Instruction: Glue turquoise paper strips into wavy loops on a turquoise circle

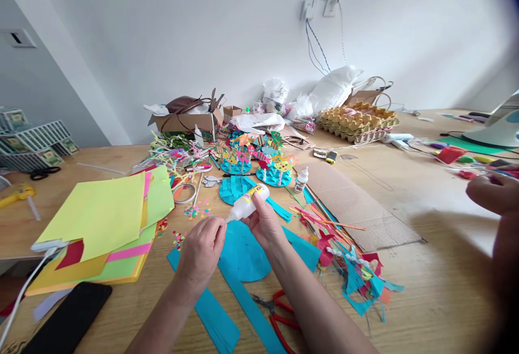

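My right hand (265,223) is wrapped round a white glue bottle (255,198) with a yellow label, tilted so its nozzle points down to the left. At that nozzle my left hand (204,246) is closed, thumb and fingers pinching the tip, which they hide. Below both hands lies a round blue paper disc (245,256), with long blue paper strips (217,313) beside and under it. Red-handled pliers (278,311) rest near my right forearm. Just beyond the bottle is a smaller blue disc (232,187) with strips on it.
Stacked coloured paper (97,213) and a black phone (68,319) lie left. Decorated blue pieces (273,175), a small glue bottle (301,179), a cardboard sheet (357,208) and egg trays (357,124) stand farther back. Another person's hand (492,192) is at right. Paper scraps (360,275) lie right.
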The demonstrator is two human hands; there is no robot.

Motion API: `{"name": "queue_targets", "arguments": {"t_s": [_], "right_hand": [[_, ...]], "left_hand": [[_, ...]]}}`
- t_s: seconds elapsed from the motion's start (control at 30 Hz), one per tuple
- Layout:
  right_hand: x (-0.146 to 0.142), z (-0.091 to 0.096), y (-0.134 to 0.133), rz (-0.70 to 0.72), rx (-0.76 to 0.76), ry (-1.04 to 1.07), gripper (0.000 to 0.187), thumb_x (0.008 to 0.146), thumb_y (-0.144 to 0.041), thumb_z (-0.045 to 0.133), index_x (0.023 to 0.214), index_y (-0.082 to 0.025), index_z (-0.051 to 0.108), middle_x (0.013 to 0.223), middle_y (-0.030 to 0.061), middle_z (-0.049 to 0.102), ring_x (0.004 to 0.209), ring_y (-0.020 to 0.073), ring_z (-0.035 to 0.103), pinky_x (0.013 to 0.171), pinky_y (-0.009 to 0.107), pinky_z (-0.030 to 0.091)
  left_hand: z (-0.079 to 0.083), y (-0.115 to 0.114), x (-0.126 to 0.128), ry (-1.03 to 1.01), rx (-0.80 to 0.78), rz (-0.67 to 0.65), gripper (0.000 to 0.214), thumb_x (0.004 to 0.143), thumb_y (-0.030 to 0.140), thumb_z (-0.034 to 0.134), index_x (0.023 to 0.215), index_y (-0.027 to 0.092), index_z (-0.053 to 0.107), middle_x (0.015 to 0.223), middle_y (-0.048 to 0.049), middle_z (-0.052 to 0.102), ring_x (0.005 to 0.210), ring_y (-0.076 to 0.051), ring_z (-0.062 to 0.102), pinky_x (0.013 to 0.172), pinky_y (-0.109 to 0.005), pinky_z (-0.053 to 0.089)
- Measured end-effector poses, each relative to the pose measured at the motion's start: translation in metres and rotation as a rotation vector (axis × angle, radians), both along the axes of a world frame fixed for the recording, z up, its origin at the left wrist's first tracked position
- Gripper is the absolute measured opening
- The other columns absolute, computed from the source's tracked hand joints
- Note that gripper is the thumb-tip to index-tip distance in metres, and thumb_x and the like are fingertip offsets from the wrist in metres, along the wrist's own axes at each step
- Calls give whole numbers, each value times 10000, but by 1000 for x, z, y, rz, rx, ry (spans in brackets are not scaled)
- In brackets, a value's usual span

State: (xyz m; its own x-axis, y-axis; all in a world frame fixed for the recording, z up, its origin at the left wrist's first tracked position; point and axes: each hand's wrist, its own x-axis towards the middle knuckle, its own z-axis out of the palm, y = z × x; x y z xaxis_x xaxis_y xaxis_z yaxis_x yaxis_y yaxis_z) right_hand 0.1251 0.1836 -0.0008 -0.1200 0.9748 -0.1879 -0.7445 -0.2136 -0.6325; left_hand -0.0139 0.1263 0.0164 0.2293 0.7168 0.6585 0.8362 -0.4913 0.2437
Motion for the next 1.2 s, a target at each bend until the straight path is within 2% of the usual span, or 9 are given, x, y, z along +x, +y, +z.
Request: {"name": "queue_targets", "arguments": {"t_s": [0.13, 0.3, 0.47, 0.7, 0.87, 1.07, 1.2], "right_hand": [[-2, 0, -2, -68, 64, -75, 352, 614, -403, 723, 807, -143, 584, 682, 32, 677, 606, 163, 642, 544, 273, 546], [-5, -2, -2, -106, 69, -92, 357, 611, -403, 721, 820, -150, 580, 748, 32, 679, 645, 160, 640, 570, 276, 546], [-6, -5, -1, -115, 37, -85, 363, 614, -408, 717, 821, -148, 570, 714, 32, 679, 630, 158, 642, 528, 247, 534], [-4, -6, 2, -93, 15, -68, 377, 577, -427, 735, 791, -164, 569, 701, 35, 688, 613, 168, 646, 504, 256, 533], [-3, -4, 0, -65, 71, -82, 361, 594, -406, 729, 805, -153, 581, 697, 25, 677, 611, 151, 635, 519, 241, 520], [-5, 2, -6, -111, 213, -140, 326, 609, -376, 714, 812, -159, 581, 749, 13, 663, 664, 170, 631, 597, 292, 520], [-6, 2, -7, -146, 231, -188, 324, 603, -358, 712, 830, -170, 575, 755, 6, 655, 680, 176, 625, 609, 299, 511]], "left_hand": [[-7, 3, -4, -57, -97, 3, 264, 877, 216, 302, 748, 192, 531, 641, -23, 618, 594, -151, 593, 544, -239, 437], [-11, 4, -4, -188, -256, 7, 257, 813, 157, 305, 719, 204, 539, 590, -4, 594, 569, -141, 589, 530, -225, 434], [-11, 3, -2, -336, -317, 14, 239, 817, 217, 323, 724, 198, 542, 555, 8, 556, 542, -146, 560, 537, -241, 428], [-13, 1, -2, -621, -567, -138, 200, 832, 314, 390, 880, 191, 540, 690, -9, 621, 689, -161, 596, 625, -252, 455], [-11, 0, -6, -566, -567, -125, 242, 852, 346, 375, 730, 192, 517, 589, 21, 532, 603, -144, 546, 589, -239, 414], [-11, 0, -8, -622, -598, -134, 271, 864, 348, 341, 723, 192, 512, 570, 18, 517, 587, -150, 525, 603, -254, 412], [-14, 0, -8, -677, -614, -117, 253, 862, 329, 357, 735, 189, 526, 553, 23, 529, 575, -148, 533, 599, -258, 424]]}}
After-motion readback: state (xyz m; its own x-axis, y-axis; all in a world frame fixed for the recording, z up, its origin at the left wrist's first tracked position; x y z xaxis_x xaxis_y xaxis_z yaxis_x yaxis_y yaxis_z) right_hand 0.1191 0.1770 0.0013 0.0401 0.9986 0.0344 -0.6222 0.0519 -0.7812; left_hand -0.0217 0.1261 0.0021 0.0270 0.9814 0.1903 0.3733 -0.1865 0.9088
